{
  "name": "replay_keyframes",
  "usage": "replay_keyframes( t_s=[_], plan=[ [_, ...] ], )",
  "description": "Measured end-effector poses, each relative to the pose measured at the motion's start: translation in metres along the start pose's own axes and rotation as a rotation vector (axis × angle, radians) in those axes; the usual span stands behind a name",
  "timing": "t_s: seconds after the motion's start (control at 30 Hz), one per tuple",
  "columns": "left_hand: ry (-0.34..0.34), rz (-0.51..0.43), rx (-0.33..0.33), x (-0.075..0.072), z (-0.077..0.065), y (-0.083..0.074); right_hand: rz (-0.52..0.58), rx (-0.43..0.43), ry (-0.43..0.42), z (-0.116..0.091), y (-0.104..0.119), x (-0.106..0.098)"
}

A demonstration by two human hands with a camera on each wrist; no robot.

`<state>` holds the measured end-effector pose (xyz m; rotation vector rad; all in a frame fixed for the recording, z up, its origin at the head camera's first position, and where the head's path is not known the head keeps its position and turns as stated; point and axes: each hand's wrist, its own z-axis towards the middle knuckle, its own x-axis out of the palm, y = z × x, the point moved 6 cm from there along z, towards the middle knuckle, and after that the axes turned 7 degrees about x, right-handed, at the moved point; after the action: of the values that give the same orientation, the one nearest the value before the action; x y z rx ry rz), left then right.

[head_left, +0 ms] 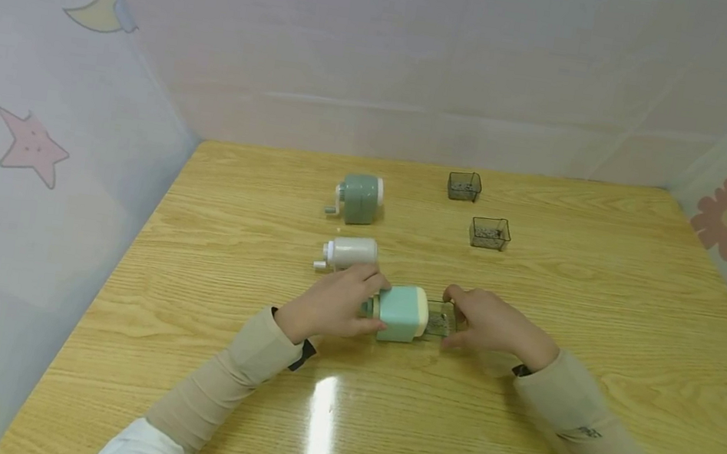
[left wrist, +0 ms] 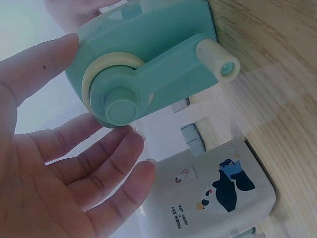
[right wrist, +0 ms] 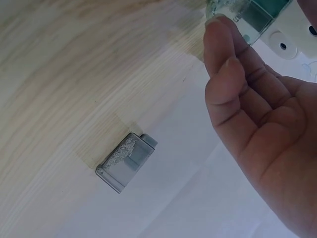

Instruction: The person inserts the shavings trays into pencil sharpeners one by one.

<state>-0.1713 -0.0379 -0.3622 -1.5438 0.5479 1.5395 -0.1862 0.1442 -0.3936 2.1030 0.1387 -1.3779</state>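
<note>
My left hand (head_left: 346, 302) holds a mint-green pencil sharpener (head_left: 402, 314) with a cream front by its sides. Its crank (left wrist: 168, 64), with a cream knob, faces the palm in the left wrist view. From the cream front extends a clear shavings drawer (head_left: 438, 321), with dark shavings inside. My right hand (head_left: 492, 324) pinches this drawer at its outer end. In the right wrist view, the fingers of my right hand (right wrist: 262, 109) partly cover the drawer (right wrist: 255, 22). Whether the drawer is still seated in the sharpener cannot be told.
Behind the left hand lies a white pencil sharpener (head_left: 354, 252), with a panda print on its side. Farther back is a dark green sharpener (head_left: 360, 199). Two loose drawers holding shavings, a nearer one (head_left: 489, 234) and a farther one (head_left: 464, 186), sit at the back right.
</note>
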Motion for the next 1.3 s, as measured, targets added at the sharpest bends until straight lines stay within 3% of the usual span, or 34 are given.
replay_keyframes(
  t_s=[0.73, 1.3],
  plan=[
    [0.014, -0.011, -0.010, 0.000, 0.001, 0.000, -0.002, 0.015, 0.013, -0.008, -0.011, -0.006],
    [0.027, -0.024, -0.016, -0.001, 0.001, 0.001, -0.017, 0.009, 0.016, -0.006, 0.002, -0.008]
  ],
)
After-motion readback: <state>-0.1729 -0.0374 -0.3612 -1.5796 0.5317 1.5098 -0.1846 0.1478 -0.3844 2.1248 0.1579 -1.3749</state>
